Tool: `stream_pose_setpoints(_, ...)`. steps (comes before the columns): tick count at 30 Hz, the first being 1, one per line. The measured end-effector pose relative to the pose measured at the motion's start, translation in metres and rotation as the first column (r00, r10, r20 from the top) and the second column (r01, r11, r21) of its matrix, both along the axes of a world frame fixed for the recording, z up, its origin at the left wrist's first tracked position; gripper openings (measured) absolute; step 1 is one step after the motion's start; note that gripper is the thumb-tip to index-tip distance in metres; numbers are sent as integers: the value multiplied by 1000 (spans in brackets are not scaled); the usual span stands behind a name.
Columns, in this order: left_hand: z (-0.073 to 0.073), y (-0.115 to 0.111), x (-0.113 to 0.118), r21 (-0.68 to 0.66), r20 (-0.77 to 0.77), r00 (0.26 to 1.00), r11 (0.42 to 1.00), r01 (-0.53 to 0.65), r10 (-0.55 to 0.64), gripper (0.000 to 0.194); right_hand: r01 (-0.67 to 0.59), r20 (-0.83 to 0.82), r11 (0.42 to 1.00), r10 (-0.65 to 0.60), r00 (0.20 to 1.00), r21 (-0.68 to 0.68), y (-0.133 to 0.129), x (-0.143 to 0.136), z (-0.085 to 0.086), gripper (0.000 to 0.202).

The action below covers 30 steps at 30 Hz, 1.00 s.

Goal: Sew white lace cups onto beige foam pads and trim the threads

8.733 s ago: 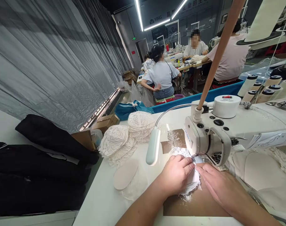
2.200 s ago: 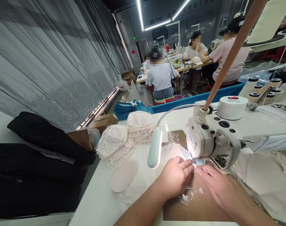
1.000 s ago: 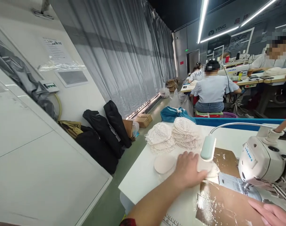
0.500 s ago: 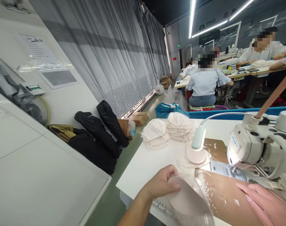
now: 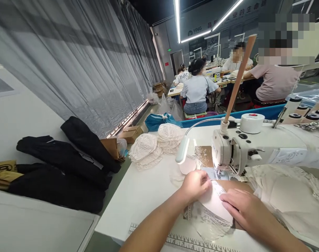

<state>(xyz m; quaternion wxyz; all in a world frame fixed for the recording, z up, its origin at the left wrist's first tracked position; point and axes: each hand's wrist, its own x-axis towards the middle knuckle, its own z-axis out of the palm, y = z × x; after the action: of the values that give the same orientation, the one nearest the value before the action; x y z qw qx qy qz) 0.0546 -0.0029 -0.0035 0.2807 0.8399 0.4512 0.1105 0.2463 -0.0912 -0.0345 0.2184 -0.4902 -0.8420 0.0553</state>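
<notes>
A white cup pad [image 5: 216, 204] with a lace piece [image 5: 210, 220] under and around its lower edge lies in front of the sewing machine [image 5: 226, 147]. My left hand [image 5: 197, 183] pinches the pad's upper edge near the presser foot [image 5: 220, 174]. On the pad's right edge rest the stretched fingers of my right hand [image 5: 241, 206]. Beneath them is a brown board [image 5: 241, 185], mostly covered. Another pale cup pad [image 5: 188, 166] lies on thin fabric behind my left hand.
Stacks of white lace pieces [image 5: 143, 150] stand on the white table [image 5: 122, 210]. A lamp [image 5: 182, 148] bends over the work. Pale lace fabric [image 5: 288, 196] covers the right side. Thread cones [image 5: 293, 108] stand behind the machine. Co-workers sit further back; black bundles [image 5: 62, 178] lie left.
My left hand has brought the pad up and right to the presser foot. My right hand has shifted from the board onto the pad's edge. The view has turned right.
</notes>
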Motion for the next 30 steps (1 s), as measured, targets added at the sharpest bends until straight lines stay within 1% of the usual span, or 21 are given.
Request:
stream_pose_setpoints(2,5,-1,-1,102,-32,999,995,-24,27,14,21,32,999,-20,999,-29,1,0,-2,27)
stream_pose_setpoints(3,7,-4,-1,142,-41,999,990,-19,25,16,21,43,999,-19,999,-44,1,1,-4,27)
stream_pose_setpoints(4,9,-7,-2,176,-50,999,984,12,-3,18,19,51,998,-16,999,-56,1,2,-6,27)
stream_pose_setpoints(6,10,-15,-4,249,-82,988,958,145,-128,17,20,56,998,-17,998,-63,2,4,-9,25)
stream_pose_setpoints(8,6,-22,-4,326,-123,957,900,288,-262,15,36,53,999,-34,998,-40,3,6,-13,23)
stream_pose_setpoints(10,-1,-26,-2,392,-148,934,848,358,-326,19,55,54,998,-55,997,2,5,7,-16,21)
stream_pose_setpoints(11,-4,-26,-1,408,-149,931,837,365,-333,22,61,57,998,-62,996,25,5,7,-17,21)
stream_pose_setpoints(15,-12,-19,3,417,-166,917,817,398,-362,29,128,59,981,-138,989,146,9,5,-19,28)
stream_pose_setpoints(19,-16,-10,1,394,-168,910,820,415,-380,44,183,70,952,-206,976,246,11,0,-19,28)
stream_pose_setpoints(21,-18,-6,1,387,-155,908,822,418,-389,47,205,89,937,-238,967,282,13,-1,-17,29)
stream_pose_setpoints(26,-23,3,1,367,-145,900,822,435,-412,49,244,101,919,-286,953,308,16,-5,-14,30)
stream_pose_setpoints(30,-21,11,0,357,-156,885,810,465,-439,51,263,99,915,-305,947,304,17,-7,-12,29)
